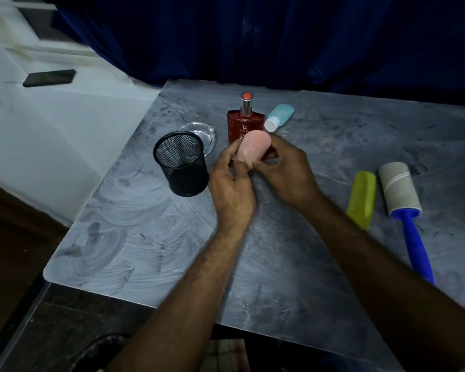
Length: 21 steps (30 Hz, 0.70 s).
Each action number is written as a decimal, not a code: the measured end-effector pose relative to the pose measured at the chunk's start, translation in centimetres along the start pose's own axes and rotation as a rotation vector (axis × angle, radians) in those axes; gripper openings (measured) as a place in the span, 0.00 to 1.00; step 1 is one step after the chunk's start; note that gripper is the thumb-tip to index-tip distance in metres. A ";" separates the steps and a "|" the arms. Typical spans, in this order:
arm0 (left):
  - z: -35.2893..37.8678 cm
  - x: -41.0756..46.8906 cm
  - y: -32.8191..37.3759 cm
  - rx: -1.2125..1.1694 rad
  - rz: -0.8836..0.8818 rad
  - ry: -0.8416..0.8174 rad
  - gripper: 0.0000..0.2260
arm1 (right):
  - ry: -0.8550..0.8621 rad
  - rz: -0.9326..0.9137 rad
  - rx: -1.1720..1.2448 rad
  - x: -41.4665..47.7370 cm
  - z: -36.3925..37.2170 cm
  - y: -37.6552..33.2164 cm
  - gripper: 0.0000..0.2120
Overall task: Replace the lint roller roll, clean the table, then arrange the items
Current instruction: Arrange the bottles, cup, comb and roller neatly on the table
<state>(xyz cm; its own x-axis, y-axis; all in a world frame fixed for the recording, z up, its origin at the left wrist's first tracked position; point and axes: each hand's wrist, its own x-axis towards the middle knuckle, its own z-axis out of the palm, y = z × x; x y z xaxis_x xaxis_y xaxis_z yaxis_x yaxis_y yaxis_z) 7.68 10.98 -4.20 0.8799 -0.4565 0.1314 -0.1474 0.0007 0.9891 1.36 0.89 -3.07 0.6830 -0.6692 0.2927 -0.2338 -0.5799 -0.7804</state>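
Note:
Both hands hold a small pink rounded object (254, 147) above the middle of the grey table (145, 237). My left hand (232, 189) grips its lower end and my right hand (287, 173) grips its right side. The lint roller (403, 208), with a blue handle and a grey-white roll, lies at the right of the table. A yellow-green flat case (361, 202) rests just left of it. A black mesh cup (181, 163) stands left of my hands.
A red perfume bottle (243, 122) stands behind my hands, partly hidden by the pink object. A pale blue bottle with a white cap (279, 116) lies beside it. A glass ashtray (199, 130) sits behind the mesh cup. A dark phone (49, 78) lies on a white ledge at far left.

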 end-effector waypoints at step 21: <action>-0.7 -1.1 0.7 0.230 0.029 -0.154 0.38 | -0.223 -0.053 -0.316 1.9 0.8 -0.9 0.18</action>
<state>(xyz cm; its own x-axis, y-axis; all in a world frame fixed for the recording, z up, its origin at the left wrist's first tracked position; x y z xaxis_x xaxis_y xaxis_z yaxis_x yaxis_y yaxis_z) 6.97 12.13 -3.60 0.7973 -0.5892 0.1306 -0.2858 -0.1780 0.9416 3.40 0.49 -2.26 0.8251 -0.5376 0.1737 -0.3722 -0.7486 -0.5487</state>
